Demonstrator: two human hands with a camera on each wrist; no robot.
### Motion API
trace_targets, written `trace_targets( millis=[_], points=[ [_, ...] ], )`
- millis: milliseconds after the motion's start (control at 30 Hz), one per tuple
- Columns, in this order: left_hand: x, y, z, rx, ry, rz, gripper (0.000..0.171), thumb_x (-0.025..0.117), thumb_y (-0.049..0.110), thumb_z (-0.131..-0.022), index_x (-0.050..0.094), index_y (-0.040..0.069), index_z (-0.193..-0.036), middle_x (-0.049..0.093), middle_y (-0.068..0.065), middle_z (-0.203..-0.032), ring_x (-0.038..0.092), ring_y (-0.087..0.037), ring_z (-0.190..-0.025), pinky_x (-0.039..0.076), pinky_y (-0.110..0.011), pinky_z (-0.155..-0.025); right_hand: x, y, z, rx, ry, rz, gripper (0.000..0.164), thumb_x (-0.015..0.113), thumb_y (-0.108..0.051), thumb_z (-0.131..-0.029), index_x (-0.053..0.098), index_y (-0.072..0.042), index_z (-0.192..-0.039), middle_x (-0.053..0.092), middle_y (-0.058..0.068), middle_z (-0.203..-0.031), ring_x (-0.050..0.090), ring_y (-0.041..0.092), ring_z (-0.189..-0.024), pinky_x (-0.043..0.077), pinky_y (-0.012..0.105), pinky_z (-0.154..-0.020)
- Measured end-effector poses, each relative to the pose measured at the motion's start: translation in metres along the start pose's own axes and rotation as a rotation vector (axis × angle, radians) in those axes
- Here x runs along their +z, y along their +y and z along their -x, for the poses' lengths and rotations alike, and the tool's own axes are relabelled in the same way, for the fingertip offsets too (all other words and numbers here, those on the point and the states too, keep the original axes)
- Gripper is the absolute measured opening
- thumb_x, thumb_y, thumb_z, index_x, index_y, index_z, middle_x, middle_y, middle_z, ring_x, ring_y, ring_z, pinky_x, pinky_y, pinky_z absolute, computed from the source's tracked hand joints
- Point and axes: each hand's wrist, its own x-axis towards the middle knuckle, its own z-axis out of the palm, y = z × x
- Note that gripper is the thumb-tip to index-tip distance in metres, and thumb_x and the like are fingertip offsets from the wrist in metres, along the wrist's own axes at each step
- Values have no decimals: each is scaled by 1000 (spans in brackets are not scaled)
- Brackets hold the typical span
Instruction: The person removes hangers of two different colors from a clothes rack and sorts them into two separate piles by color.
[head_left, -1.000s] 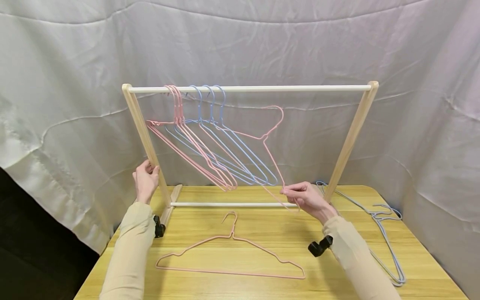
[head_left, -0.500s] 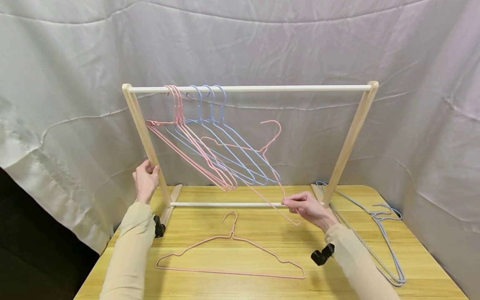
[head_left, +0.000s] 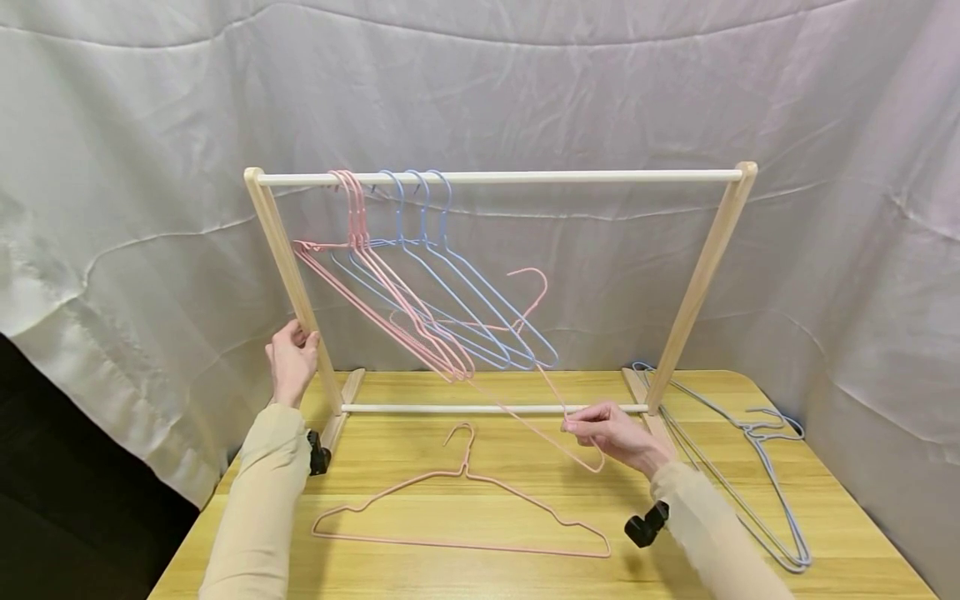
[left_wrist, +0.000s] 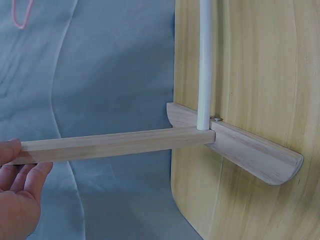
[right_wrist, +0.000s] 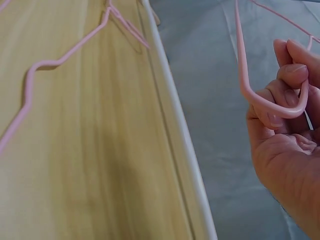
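My left hand (head_left: 291, 358) grips the left wooden upright (left_wrist: 110, 145) of a clothes rack, thumb on one side and fingers on the other. My right hand (head_left: 618, 437) pinches a pink hanger (right_wrist: 242, 60) near one lower corner, between thumb and fingertips. That hanger slants away to the left, its hook up, below the rack's white top rail (head_left: 570, 177) and overlapping the hung hangers in the head view. Three pink hangers (head_left: 352, 208) hang toward the rail's left end, followed by three blue hangers (head_left: 447, 200). Another pink hanger (head_left: 450, 545) lies flat on the table in front.
Blue hangers (head_left: 783, 500) lie stacked on the right of the wooden table (head_left: 247, 533). A white lower bar (head_left: 420, 409) joins the rack's feet near the tabletop. Behind the rack hangs a grey curtain (head_left: 480, 92).
My right hand has moved down and the pink hanger in it has sunk, its hook dropping well below the top rail and shifting slightly left. The left hand has stayed on the upright.
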Motion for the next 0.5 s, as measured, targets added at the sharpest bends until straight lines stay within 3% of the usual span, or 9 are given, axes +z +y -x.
trace_targets(
  millis=[67,267,500],
  points=[
    [0,0,0,5,2,-2,15,58,9,-99,62,-4,-107,67,-29,-123,44,-42,-121,26,-51,-99,-1,4,1,9,-14,8,36,53,3,-98,81,-20,-99,63,-14,-81,46,3,-70,39,21,-71],
    [0,0,0,1,0,0,15,58,9,-99,62,-4,-108,67,-29,-124,43,-41,-122,26,-52,-99,-1,16,3,9,-97,-17,40,52,8,-96,81,-19,-101,76,-9,-94,55,-1,-74,45,15,-68],
    [1,-1,-1,3,1,-3,16,57,9,-99,61,-4,-108,67,-30,-124,43,-41,-121,26,-51,-98,2,24,6,60,-158,3,35,56,5,-95,81,-19,-101,75,-12,-89,48,-1,-65,38,16,-61]
  ],
)
